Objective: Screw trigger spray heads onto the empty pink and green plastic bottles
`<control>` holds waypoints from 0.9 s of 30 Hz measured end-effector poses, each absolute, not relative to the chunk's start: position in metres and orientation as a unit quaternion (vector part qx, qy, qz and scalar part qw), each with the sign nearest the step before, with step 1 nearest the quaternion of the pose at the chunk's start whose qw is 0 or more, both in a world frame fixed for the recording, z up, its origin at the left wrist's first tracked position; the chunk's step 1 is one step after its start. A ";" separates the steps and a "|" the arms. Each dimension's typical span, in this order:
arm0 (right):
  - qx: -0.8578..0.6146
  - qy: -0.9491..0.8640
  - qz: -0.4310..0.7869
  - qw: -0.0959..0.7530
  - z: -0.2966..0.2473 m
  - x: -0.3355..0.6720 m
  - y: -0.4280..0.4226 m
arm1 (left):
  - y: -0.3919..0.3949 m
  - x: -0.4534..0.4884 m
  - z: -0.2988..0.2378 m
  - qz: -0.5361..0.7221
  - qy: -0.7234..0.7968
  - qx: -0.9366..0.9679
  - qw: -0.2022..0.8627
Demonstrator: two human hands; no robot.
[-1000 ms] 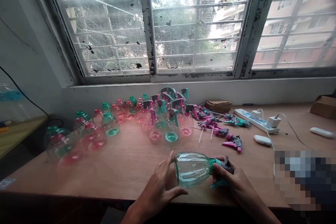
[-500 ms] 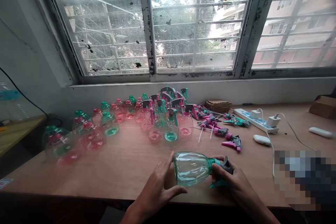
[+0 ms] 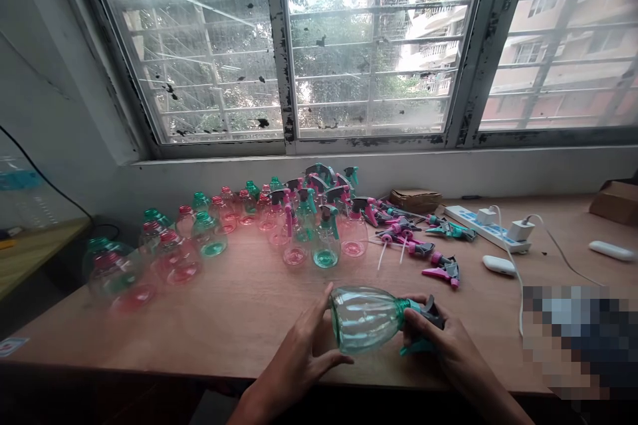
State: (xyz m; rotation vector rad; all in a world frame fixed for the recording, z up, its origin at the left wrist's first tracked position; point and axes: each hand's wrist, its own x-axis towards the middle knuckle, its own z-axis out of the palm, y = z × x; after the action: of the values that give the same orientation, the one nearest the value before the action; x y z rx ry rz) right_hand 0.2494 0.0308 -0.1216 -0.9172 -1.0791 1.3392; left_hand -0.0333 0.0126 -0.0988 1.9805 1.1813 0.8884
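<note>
A clear teal spray bottle (image 3: 366,319) lies on its side just above the near edge of the wooden table (image 3: 239,319), base to the left. My left hand (image 3: 299,352) cups its wide base with thumb and fingers curled round it. My right hand (image 3: 441,345) is closed round the bottle's neck and its grey-and-teal trigger head (image 3: 423,325). Both hands hold the same bottle.
Several pink and teal bottles (image 3: 279,226) stand at the back left, some with trigger heads fitted. Loose trigger heads (image 3: 423,249) lie to their right. A power strip (image 3: 486,227) with chargers, white oblong devices (image 3: 498,265), a cardboard box (image 3: 615,202) and a blurred patch occupy the right.
The bottle has barely shifted; my left thumb has moved slightly up along its base. Both hands stay in place on it.
</note>
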 end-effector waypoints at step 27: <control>-0.390 -0.454 0.566 0.567 -0.121 0.250 0.030 | 0.010 -0.033 -0.094 0.312 0.457 0.781 0.289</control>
State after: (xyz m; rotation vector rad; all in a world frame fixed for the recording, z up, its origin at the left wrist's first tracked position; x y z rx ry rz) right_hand 0.2501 0.0298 -0.1213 -0.9161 -1.0665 1.3303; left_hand -0.0332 0.0100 -0.0937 2.0852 1.2202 0.8338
